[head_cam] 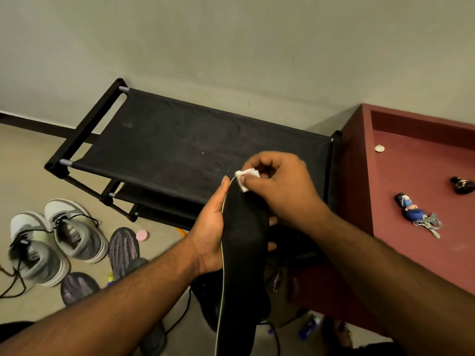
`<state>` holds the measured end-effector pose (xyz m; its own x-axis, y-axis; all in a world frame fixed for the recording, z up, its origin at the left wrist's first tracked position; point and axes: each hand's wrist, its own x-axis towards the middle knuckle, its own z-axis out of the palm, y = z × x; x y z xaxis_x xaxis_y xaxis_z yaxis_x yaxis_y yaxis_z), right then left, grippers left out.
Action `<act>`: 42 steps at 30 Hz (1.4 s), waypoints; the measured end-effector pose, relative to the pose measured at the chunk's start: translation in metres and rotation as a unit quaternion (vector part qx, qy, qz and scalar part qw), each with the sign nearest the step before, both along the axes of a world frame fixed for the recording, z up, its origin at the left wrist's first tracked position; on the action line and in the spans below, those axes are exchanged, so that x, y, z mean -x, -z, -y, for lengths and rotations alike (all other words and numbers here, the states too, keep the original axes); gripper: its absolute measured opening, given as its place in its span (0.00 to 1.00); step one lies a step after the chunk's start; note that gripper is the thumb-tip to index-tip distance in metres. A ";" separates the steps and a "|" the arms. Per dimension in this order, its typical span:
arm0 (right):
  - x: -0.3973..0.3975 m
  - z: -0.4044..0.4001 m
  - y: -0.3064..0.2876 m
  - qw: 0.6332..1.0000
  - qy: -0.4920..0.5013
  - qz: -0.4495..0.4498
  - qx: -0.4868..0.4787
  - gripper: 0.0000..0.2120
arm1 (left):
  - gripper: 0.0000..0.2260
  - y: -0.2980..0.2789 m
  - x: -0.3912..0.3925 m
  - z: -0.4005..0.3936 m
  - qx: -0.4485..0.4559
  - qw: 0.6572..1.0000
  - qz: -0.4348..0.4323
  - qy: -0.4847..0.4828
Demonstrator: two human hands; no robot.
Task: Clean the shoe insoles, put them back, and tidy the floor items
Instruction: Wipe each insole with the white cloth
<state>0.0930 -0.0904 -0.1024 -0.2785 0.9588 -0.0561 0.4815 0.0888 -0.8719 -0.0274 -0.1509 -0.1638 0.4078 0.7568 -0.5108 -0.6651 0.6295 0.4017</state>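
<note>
A long black insole [243, 253] with a pale edge stands upright in the middle of the view. My left hand [212, 229] grips it from the left, fingers wrapped behind it. My right hand [280, 186] pinches a small white wipe [245, 176] against the insole's top end. On the floor at the left lie a pair of grey and white sneakers [51, 240] and dark purple knit shoes [123, 249]. A black shoe [205, 299] sits on the floor under the insole, mostly hidden.
A black fabric shoe rack [180, 145] stands against the wall ahead. A maroon ledge [411, 176] on the right holds a keychain with keys [416, 214], a small dark figure [462, 185] and a white cap [379, 148]. A pink round lid [142, 235], black cords and small bottles lie on the floor.
</note>
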 end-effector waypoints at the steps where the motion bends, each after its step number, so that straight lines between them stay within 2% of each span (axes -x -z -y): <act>1: -0.002 -0.003 0.000 1.000 0.016 0.006 0.001 0.03 | 0.33 0.001 0.001 0.000 -0.002 1.000 0.004 0.005; 9: -0.008 -0.008 0.000 0.996 0.053 0.010 0.070 0.03 | 0.31 -0.008 0.011 -0.006 -0.032 0.998 0.009 -0.054; 14: -0.009 -0.011 0.002 0.986 -0.023 0.104 0.128 0.03 | 0.35 -0.010 0.026 -0.015 -0.039 0.994 0.007 -0.106; 18: -0.008 -0.013 0.001 0.993 0.010 0.051 0.103 0.05 | 0.33 -0.015 0.023 -0.012 -0.038 0.993 0.007 -0.116; 20: -0.006 -0.012 0.001 0.995 0.008 0.052 0.088 0.05 | 0.32 -0.015 0.020 -0.010 -0.036 0.993 0.004 -0.111; 23: -0.007 -0.008 0.000 0.987 -0.043 0.124 0.092 0.04 | 0.32 -0.014 0.021 -0.011 -0.044 0.992 -0.002 -0.122; 26: -0.008 -0.006 -0.007 0.961 -0.146 0.184 0.143 0.04 | 0.32 -0.015 0.025 -0.014 -0.054 0.985 -0.010 -0.166; 32: -0.010 -0.009 -0.007 0.973 -0.124 0.169 0.102 0.05 | 0.33 -0.018 0.027 -0.016 -0.046 0.981 -0.038 -0.183; 36: -0.008 -0.003 -0.005 0.938 -0.210 0.214 0.172 0.04 | 0.35 -0.023 0.030 -0.015 -0.043 0.976 -0.031 -0.210; 38: -0.009 -0.003 -0.008 0.927 -0.234 0.208 0.205 0.04 | 0.35 -0.026 0.032 -0.016 -0.042 0.974 -0.025 -0.220; 42: -0.009 -0.007 -0.007 0.973 -0.124 0.137 0.136 0.05 | 0.34 -0.026 0.033 -0.016 -0.037 0.974 -0.034 -0.223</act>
<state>0.1019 -0.0837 -0.0952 -0.4382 0.8034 -0.4031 0.6926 0.0159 -0.7212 -0.0604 -0.1347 -0.1382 -0.0028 0.8868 -0.4622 -0.8357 0.2518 0.4881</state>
